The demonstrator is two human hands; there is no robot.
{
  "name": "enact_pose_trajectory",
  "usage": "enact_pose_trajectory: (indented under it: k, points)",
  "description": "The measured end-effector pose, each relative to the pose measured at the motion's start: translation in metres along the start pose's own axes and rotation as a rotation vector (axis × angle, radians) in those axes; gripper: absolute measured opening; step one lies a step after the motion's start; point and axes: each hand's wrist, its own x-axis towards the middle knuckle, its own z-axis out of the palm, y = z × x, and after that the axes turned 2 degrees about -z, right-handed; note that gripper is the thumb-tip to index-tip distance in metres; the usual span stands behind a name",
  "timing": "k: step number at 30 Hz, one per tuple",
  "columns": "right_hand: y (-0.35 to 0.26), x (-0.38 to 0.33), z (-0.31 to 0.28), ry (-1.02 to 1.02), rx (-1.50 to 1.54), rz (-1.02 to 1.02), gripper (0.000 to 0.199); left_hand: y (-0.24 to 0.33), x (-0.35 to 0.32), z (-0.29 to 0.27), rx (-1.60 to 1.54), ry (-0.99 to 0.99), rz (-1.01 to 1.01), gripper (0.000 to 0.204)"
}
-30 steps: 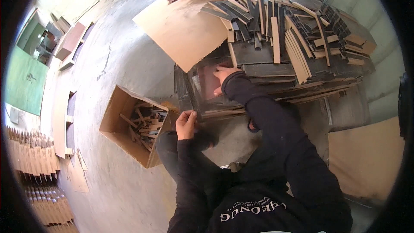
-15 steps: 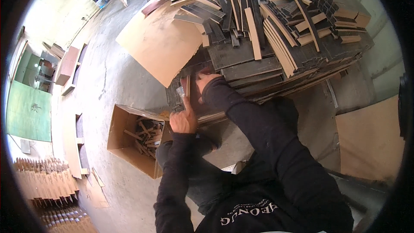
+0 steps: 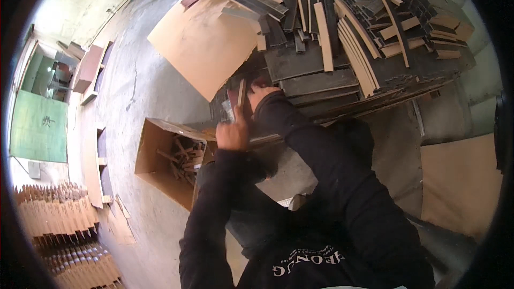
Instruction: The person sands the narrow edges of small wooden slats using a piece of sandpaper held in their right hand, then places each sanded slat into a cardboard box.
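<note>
Left hand is closed around a thin wooden strip, held upright at the near edge of the stack of dark boards. Right hand rests just beside it on the stack (fingers hidden, can't tell its grip). Cardboard box of offcuts sits on the floor to the left.

Your sleeves: black | tan flat board sheet | dark grey and pale brown strips in the wood pile | brown open cardboard box | green wall panel | grey concrete floor
</note>
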Motion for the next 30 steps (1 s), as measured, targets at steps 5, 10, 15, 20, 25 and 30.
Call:
enact_pose_trajectory:
  k: [5,10,15,20,25,30]
  points:
    - [0.011,0.001,-0.003,0.002,0.017,0.024,0.057,0.007,-0.009,0.000,-0.053,-0.043,-0.013,0.049]
    - [0.006,0.003,0.007,-0.016,0.005,0.004,0.061,0.005,0.022,0.009,-0.023,-0.039,-0.120,0.056]
    - [0.012,-0.004,-0.005,-0.011,0.033,-0.018,0.048,0.006,0.002,0.012,-0.081,0.040,-0.051,0.058]
    - [0.013,0.001,0.008,0.041,0.023,-0.017,0.035,0.010,0.024,0.006,-0.012,0.037,-0.147,0.045]
    - [0.010,-0.002,-0.001,0.033,0.037,-0.004,0.033,0.005,0.027,0.019,-0.107,0.110,-0.086,0.043]
    - [0.006,-0.005,0.009,0.108,0.087,-0.040,0.027,0.008,0.025,0.015,-0.032,0.059,-0.196,0.045]
